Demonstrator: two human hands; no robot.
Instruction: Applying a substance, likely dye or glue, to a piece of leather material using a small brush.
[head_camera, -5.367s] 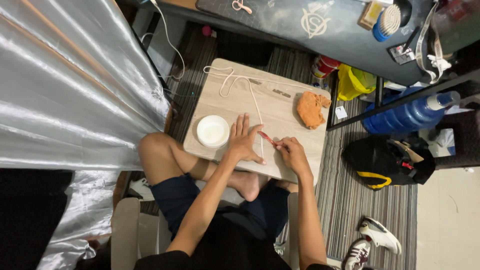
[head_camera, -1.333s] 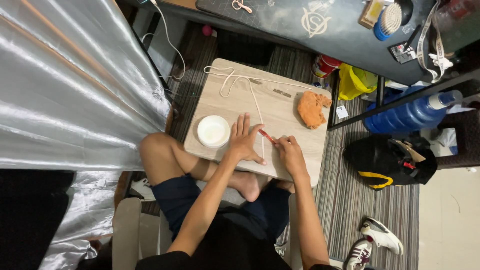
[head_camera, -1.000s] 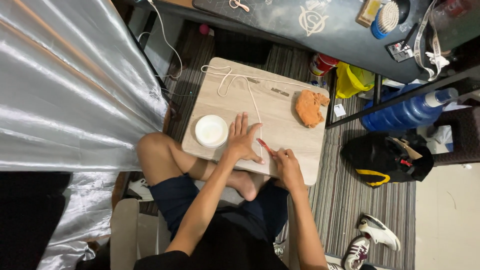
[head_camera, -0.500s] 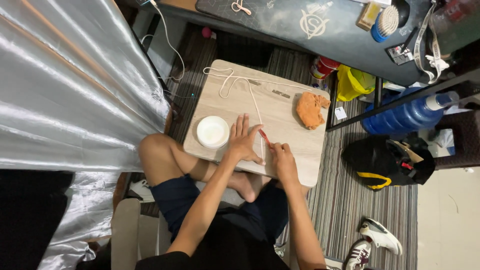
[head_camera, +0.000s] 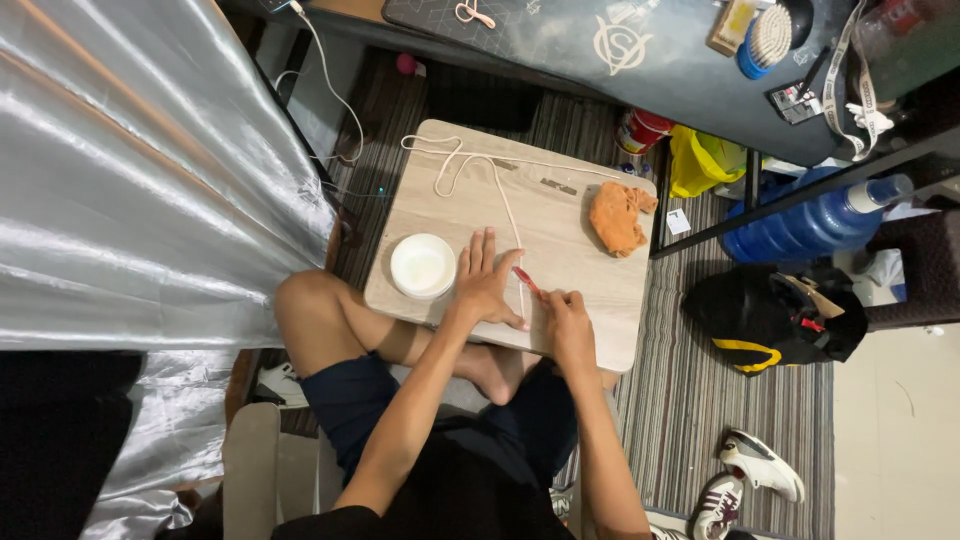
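Note:
My left hand (head_camera: 485, 285) lies flat, fingers spread, on a low light wooden table (head_camera: 560, 230), pressing down a white cord (head_camera: 505, 205) that runs from the far left corner toward me. My right hand (head_camera: 565, 312) sits near the table's front edge, closed on a thin red tool (head_camera: 526, 279) whose tip points at the cord beside my left fingers. A small white bowl (head_camera: 423, 265) stands left of my left hand.
An orange cloth (head_camera: 617, 216) lies at the table's right side. A silver curtain (head_camera: 130, 170) hangs on the left. A blue water jug (head_camera: 815, 220), a black bag (head_camera: 775, 315), shoes (head_camera: 745, 480) and a dark desk (head_camera: 640, 50) surround the table on a striped rug.
My right hand with the red tool has drawn slightly nearer to me and leftward along the cord. My left hand has stayed flat on the table.

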